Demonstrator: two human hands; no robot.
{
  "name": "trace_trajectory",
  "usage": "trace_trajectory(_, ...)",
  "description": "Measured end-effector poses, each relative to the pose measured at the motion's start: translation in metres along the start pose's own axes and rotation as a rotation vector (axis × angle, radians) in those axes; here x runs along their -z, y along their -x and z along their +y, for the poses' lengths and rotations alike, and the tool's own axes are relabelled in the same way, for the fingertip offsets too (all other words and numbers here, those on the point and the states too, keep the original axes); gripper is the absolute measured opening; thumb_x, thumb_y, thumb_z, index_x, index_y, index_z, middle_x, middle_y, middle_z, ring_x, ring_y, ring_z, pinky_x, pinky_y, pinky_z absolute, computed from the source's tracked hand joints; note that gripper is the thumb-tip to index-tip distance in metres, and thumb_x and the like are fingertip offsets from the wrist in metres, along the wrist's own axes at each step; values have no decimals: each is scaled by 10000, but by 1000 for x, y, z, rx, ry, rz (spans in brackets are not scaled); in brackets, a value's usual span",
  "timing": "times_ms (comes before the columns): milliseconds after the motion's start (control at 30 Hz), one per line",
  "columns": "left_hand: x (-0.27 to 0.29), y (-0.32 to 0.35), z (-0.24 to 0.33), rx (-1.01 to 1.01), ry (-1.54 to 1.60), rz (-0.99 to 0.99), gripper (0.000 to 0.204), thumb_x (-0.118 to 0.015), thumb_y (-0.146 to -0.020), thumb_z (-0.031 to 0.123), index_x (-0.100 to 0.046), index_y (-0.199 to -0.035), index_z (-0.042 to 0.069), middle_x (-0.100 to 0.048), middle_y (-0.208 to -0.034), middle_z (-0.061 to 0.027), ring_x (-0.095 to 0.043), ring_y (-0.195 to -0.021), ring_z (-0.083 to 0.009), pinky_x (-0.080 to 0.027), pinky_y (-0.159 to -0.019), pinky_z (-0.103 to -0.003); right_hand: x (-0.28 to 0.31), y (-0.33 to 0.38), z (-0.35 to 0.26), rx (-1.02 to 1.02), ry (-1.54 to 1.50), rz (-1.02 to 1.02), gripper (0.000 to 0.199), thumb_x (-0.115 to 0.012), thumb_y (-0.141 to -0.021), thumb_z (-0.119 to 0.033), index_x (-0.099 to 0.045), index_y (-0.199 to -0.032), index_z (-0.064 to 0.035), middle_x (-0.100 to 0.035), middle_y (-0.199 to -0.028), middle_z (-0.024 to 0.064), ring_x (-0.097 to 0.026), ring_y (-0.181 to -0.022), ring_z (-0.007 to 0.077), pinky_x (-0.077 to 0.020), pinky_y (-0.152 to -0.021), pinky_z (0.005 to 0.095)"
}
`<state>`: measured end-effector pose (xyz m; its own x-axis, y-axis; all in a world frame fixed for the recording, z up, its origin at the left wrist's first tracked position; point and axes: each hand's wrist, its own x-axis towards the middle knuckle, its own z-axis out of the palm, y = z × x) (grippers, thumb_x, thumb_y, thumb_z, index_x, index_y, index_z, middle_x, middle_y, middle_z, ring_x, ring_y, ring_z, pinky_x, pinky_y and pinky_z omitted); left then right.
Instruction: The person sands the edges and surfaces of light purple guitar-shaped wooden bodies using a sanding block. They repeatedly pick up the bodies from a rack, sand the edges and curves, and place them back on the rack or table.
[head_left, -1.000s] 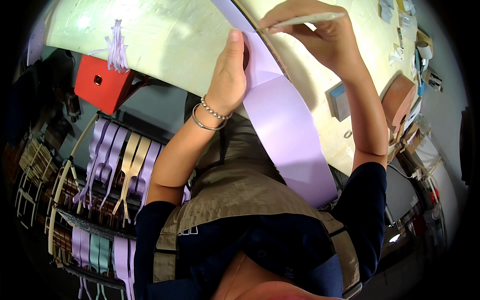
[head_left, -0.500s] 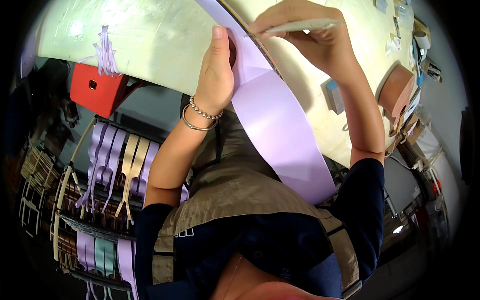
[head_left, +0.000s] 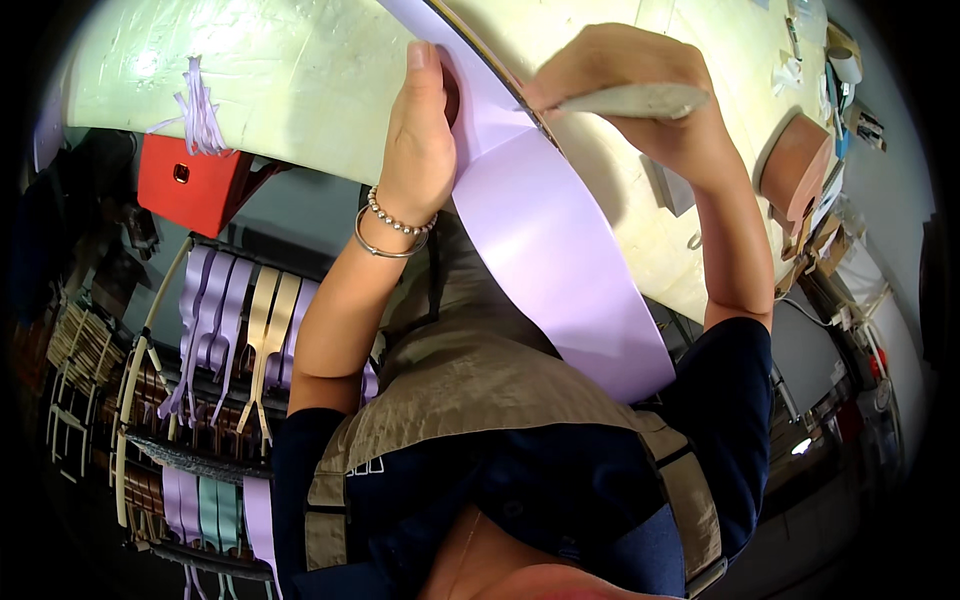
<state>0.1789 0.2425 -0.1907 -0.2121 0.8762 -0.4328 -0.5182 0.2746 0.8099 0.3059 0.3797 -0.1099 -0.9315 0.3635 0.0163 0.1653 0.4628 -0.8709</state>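
Observation:
A wide lavender sheet-like strip, smooth and curved, runs from the table's top edge down past my apron. It has a dark line along its right edge. My left hand grips its left side, thumb up in front and the other fingers mostly hidden behind it. My right hand is closed around a pale, slender tool with a broad rounded end; its exact kind is unclear. The fingertips and the tool's hidden front end are at the strip's dark right edge.
The pale table bears a bundle of thin lavender strips, a grey block and a brown curved piece. A red box-shaped thing is beside its near edge. Lavender, tan and teal straps hang on a rack at left.
My right hand and its tool have moved down and right along the strip's dark edge. My left hand has shifted slightly left and up with the strip.

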Motion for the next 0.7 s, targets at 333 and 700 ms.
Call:
trace_trajectory(333, -1, 1, -3, 15, 81, 86, 529, -211, -942, 452, -445, -988, -20, -496, -820, -44, -449, -757, -124, -380, -710, -237, 4, 9, -3, -55, 20, -26, 124, -680, -650, -21, -662, -768, -54, -619, -729, 45, -599, -661, 169, -468, -563, 266)
trace_trajectory(700, -10, 5, 16, -18, 96, -154, 791, -624, -762, 8, -82, -1337, -32, -520, -958, -130, -597, -895, -287, -513, -740, -358, 27, 60, 48, -854, 244, 403, 375, -627, -790, -275, -549, -1086, -59, -612, -804, 129, -590, -758, 246, -473, -675, 326)
